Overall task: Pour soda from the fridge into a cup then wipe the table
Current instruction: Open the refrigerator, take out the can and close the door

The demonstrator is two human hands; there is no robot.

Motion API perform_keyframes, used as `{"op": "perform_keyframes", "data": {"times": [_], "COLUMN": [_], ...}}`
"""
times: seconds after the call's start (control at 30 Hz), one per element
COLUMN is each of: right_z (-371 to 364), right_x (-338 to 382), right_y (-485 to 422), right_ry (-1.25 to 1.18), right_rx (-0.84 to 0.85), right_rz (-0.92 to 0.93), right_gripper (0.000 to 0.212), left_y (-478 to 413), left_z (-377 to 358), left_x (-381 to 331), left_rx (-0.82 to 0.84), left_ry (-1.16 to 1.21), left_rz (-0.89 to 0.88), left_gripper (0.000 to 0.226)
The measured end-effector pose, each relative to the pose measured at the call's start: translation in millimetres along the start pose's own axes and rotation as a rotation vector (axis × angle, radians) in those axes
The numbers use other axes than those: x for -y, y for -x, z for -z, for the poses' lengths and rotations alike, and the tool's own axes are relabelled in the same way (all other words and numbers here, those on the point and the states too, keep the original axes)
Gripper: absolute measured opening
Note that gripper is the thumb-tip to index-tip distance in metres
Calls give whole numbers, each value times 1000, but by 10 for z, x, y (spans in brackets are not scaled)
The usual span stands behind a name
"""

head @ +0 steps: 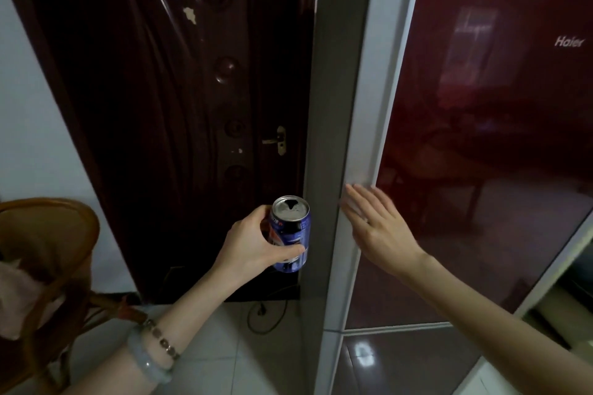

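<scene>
- Head view, far left: a wicker chair (41,250) stands against the pale wall, with a pinkish cloth on its seat.
- Two bracelets (154,353) sit on the person's left wrist, one pale and smooth, one of small linked pieces.
- Her left hand (253,247) grips the soda can (290,234), fingers curled round its blue side and thumb across the front.
- That can is roughly upright, its top already opened, held in front of the dark door (167,106) and just left of the fridge.
- A brass door handle (277,139) shows above the can; a black cable (266,314) loops on the tiled floor below.
- Her right hand (375,224) is flat with fingers straight, at the white edge of the red fridge door (481,138); blur hides whether it touches.
</scene>
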State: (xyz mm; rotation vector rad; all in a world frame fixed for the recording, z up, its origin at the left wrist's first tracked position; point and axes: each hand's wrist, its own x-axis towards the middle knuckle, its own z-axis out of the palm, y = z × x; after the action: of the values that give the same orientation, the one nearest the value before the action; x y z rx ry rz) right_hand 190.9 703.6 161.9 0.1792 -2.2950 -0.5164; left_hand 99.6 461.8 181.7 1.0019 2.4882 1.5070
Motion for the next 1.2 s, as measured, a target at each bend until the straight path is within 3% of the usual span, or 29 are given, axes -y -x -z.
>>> {"op": "perform_keyframes", "data": {"times": [0.1, 0.23, 0.3, 0.37, 0.57, 0.73, 1.2], "right_z": [133, 203, 233, 302, 538, 982, 2693], "right_x": [335, 630, 696, 738, 801, 836, 922], "right_y": [-19, -41, -11, 37, 256, 545, 2066], "right_ry": [-444, -1176, -1398, -1506, -1512, -1517, -1162], "right_rx": [185, 517, 582, 601, 477, 327, -130], "right_rz": [-208, -841, -1051, -1147, -1388, -1485, -1976], "right_gripper": [49, 49, 44, 38, 34, 33, 36], "left_y": [-73, -136, -156, -169, -163, -103, 991], "left_z": [-4, -41, -72, -120, -333, -672, -2201], "left_x": [40, 105, 132, 143, 74, -166, -1458], "left_rx": [38, 93, 125, 158, 267, 391, 917], "left_ry": [10, 38, 45, 53, 94, 156, 361], "left_rz": [-35, -81, -102, -118, -196, -277, -561], "left_gripper": [56, 55, 55, 56, 55, 58, 61]}}
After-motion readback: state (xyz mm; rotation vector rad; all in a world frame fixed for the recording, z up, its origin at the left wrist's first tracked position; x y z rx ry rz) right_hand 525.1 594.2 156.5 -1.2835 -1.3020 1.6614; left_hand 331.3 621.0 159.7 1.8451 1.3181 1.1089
